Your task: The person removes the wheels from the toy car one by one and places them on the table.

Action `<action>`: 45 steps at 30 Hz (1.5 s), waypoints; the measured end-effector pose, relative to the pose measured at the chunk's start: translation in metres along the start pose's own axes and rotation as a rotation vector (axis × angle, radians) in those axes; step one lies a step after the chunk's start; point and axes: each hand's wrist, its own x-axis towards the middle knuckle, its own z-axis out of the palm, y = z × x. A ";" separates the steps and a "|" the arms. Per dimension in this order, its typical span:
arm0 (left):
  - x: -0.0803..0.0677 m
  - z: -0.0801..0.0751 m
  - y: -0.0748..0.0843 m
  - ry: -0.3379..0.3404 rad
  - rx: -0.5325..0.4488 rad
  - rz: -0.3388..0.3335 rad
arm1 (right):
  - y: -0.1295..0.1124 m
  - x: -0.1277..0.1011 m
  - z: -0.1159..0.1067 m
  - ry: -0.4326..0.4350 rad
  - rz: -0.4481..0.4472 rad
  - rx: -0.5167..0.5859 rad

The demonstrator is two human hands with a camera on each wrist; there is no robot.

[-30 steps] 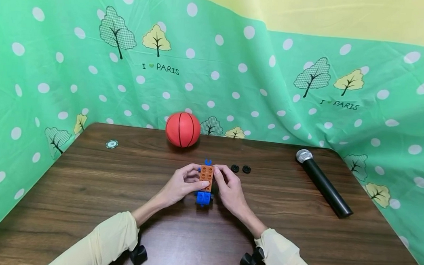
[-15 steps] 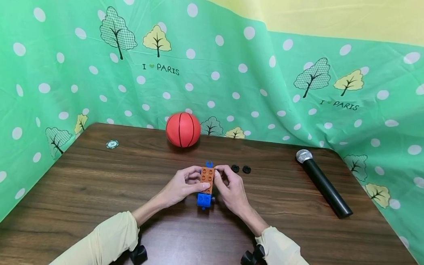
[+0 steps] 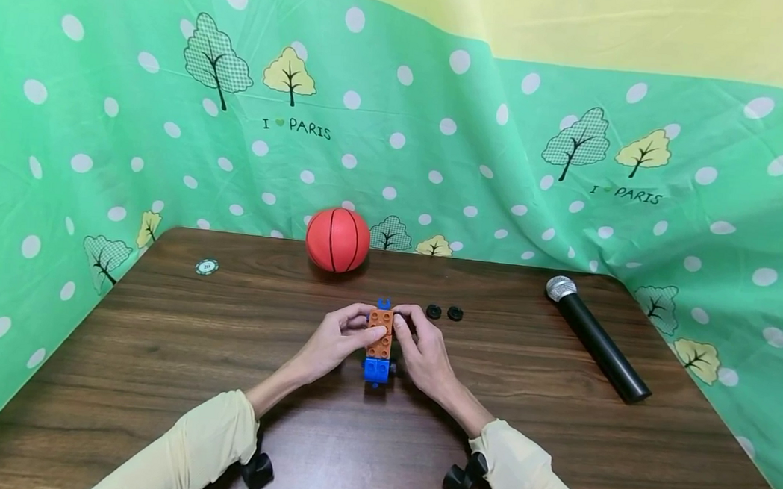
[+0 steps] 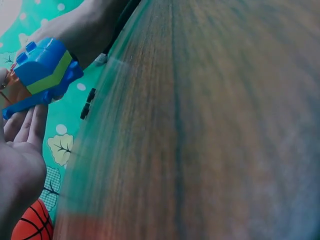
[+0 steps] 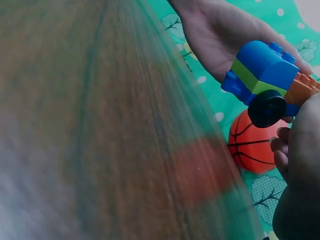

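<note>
A toy block vehicle sits between both hands over the middle of the wooden table (image 3: 156, 350). It has an orange studded brick (image 3: 380, 332) on top, a blue block (image 3: 376, 371) at the near end and a blue hook at the far end. In the right wrist view the blue block (image 5: 262, 67) shows a green layer and a black wheel (image 5: 266, 108). My left hand (image 3: 340, 338) grips the orange brick from the left, thumb on top. My right hand (image 3: 419, 343) grips it from the right. The left wrist view shows the blue block (image 4: 44, 67) above my fingers (image 4: 30, 125).
An orange toy basketball (image 3: 337, 239) stands at the table's far edge. Two loose black wheels (image 3: 444, 312) lie just right of the hands. A black microphone (image 3: 596, 338) lies at the right, a round token (image 3: 206, 266) at the far left. Green patterned cloth surrounds the table.
Both hands have shifted their grip slightly on the orange brick; the left thumb now lies higher on it. The vehicle stays in nearly the same place.
</note>
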 end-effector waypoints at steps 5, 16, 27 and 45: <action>0.000 0.000 0.000 -0.001 0.016 0.003 | 0.000 -0.001 0.000 0.007 -0.027 0.005; -0.002 0.001 0.001 -0.008 0.025 0.004 | 0.002 0.001 -0.002 0.025 -0.096 -0.029; -0.002 0.002 0.000 -0.002 -0.010 0.028 | -0.004 -0.002 0.001 -0.058 0.111 0.200; -0.002 -0.002 -0.001 0.012 0.043 0.031 | -0.005 -0.004 0.004 0.055 0.127 0.185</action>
